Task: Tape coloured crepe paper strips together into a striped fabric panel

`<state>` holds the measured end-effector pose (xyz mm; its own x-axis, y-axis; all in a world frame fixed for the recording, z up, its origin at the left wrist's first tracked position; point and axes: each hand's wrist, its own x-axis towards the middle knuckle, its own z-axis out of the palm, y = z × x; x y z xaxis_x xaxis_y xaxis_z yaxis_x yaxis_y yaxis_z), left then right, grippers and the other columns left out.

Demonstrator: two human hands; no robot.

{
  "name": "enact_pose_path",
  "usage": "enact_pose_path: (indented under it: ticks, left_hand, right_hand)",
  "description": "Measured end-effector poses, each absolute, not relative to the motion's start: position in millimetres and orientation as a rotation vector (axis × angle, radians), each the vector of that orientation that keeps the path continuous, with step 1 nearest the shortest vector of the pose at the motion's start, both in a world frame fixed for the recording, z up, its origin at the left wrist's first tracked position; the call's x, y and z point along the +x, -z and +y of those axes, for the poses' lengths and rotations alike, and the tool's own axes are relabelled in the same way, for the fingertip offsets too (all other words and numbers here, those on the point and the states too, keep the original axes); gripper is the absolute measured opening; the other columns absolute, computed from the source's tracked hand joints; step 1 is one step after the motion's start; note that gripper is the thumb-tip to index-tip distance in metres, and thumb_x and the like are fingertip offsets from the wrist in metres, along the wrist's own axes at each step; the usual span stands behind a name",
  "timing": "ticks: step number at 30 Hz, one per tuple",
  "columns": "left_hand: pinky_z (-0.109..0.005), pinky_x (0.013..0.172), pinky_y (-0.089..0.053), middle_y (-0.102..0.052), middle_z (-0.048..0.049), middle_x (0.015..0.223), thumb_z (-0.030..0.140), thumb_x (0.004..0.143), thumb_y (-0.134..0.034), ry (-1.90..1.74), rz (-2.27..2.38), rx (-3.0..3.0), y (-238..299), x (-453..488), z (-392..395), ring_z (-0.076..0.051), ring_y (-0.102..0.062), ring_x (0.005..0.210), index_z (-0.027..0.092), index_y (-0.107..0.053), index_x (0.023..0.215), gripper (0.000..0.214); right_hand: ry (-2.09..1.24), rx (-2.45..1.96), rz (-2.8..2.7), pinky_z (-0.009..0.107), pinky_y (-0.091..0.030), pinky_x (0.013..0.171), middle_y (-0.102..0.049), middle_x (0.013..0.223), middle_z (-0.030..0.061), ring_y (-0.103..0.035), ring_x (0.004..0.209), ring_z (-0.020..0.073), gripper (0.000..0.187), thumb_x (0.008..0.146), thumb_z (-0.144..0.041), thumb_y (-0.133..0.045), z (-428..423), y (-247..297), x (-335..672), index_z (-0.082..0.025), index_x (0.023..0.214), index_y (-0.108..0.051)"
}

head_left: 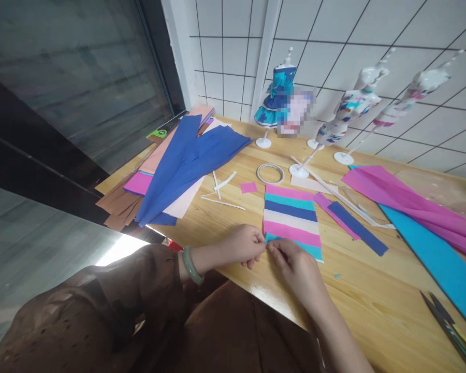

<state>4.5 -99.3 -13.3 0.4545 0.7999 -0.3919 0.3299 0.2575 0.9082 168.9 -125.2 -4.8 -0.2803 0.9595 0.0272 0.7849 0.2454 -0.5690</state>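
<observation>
A sheet of crepe paper strips [291, 210], striped in pink, turquoise, dark blue and pale cream, lies flat near the table's front edge. My left hand [249, 246], with a green bangle above it on the wrist, is closed in a pinch at the sheet's lower left corner. Fingertip to fingertip with it, my right hand [294, 267] pinches the same corner and covers part of the bottom turquoise stripe. A thin white edge runs under that stripe at the right. What sits between my left fingertips is too small to make out.
A tape roll [271, 174] and white strips [223, 204] lie beyond the sheet. Blue crepe paper [194, 160] tops a pile at left. Dark blue strip [357, 228], pink paper [411, 202], turquoise paper [431, 248] and scissors [448, 326] are at right. Small mannequins [349, 114] stand behind.
</observation>
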Motion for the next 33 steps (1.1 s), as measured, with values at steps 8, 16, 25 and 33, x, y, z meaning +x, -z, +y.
enact_pose_path:
  ticks: [8, 16, 25, 33]
  left_hand:
    - [-0.014, 0.032, -0.033, -0.054, 0.0043, 0.053, 0.022, 0.077, -0.044, -0.498, 1.139, 1.386, 15.0, 4.5, -105.5, -0.007, -0.051, 0.035, 0.015, -0.052, 0.075, 0.01]
    - [-0.014, 0.033, -0.034, -0.053, 0.0053, 0.052, 0.02, 0.075, -0.045, -0.509, 1.145, 1.371, 14.1, 6.2, -106.3, -0.006, -0.051, 0.035, 0.016, -0.051, 0.075, 0.007]
    - [-0.014, 0.031, -0.034, -0.053, 0.0046, 0.052, 0.021, 0.076, -0.045, -0.54, 1.121, 1.377, 15.2, 6.0, -107.7, -0.007, -0.051, 0.034, 0.016, -0.051, 0.077, 0.008]
    - [-0.014, 0.033, -0.034, -0.054, 0.0051, 0.054, 0.023, 0.077, -0.045, -0.529, 1.173, 1.434, 8.3, 7.1, -109.7, -0.006, -0.05, 0.035, 0.016, -0.053, 0.078, 0.01]
  right_hand:
    - [-0.629, -1.644, -2.174, 0.025, -0.039, 0.059, -0.067, 0.077, 0.0031, -0.061, 0.069, 0.0173, 0.029, 0.086, -0.034, -0.04, -122.8, 5.2, 167.5, -0.022, 0.079, -0.065]
    - [-0.666, -1.685, -2.162, 0.025, -0.038, 0.058, -0.067, 0.077, 0.0031, -0.06, 0.067, 0.0177, 0.027, 0.085, -0.032, -0.04, -121.7, 5.2, 167.6, -0.022, 0.081, -0.065]
    - [-0.761, -1.646, -2.146, 0.026, -0.039, 0.059, -0.067, 0.076, 0.0038, -0.06, 0.069, 0.0182, 0.031, 0.086, -0.036, -0.039, -120.7, 5.5, 170.2, -0.022, 0.078, -0.066]
    - [-0.679, -1.681, -2.134, 0.026, -0.039, 0.056, -0.067, 0.076, 0.0039, -0.06, 0.065, 0.0185, 0.028, 0.084, -0.033, -0.041, -122.2, 5.9, 167.7, -0.022, 0.079, -0.065]
